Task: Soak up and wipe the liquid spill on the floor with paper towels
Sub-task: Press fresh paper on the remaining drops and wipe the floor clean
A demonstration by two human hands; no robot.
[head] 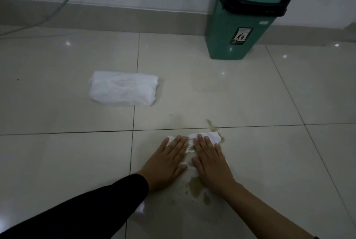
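A yellowish-brown liquid spill (196, 186) lies on the pale floor tiles, with a small streak further up near the tile joint. A white paper towel (211, 136) is spread flat over the upper part of the spill. My left hand (166, 158) and my right hand (211, 163) both press flat on the towel, palms down, fingers together and pointing away from me. Most of the towel is hidden under the hands. Spill patches show below my right wrist.
A white plastic pack of paper towels (123, 88) lies on the floor up and to the left. A green bin (240, 17) with a black swing lid stands against the wall at the upper right. A cable (57, 7) runs down the wall on the left.
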